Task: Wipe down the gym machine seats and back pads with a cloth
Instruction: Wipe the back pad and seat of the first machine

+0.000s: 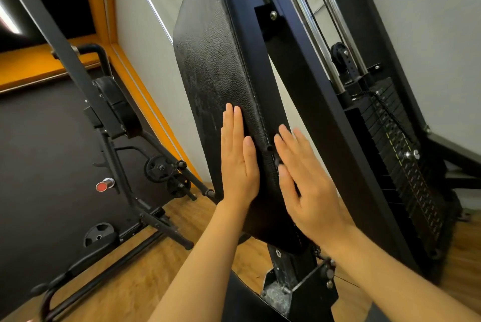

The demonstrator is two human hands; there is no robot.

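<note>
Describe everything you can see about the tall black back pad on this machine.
The tall black padded back pad is a long, narrow cushion covered in pebbled, leather-like material with a stitched seam along its right edge. It stands nearly upright, mounted on the dark blue steel frame post behind it. Its surface looks slightly smudged. The left hand lies flat, fingers straight, on its lower front; the right hand is open at its right edge. No cloth is visible.

Back pad [216,66] top cut off; right hand [309,186] blurred.
</note>
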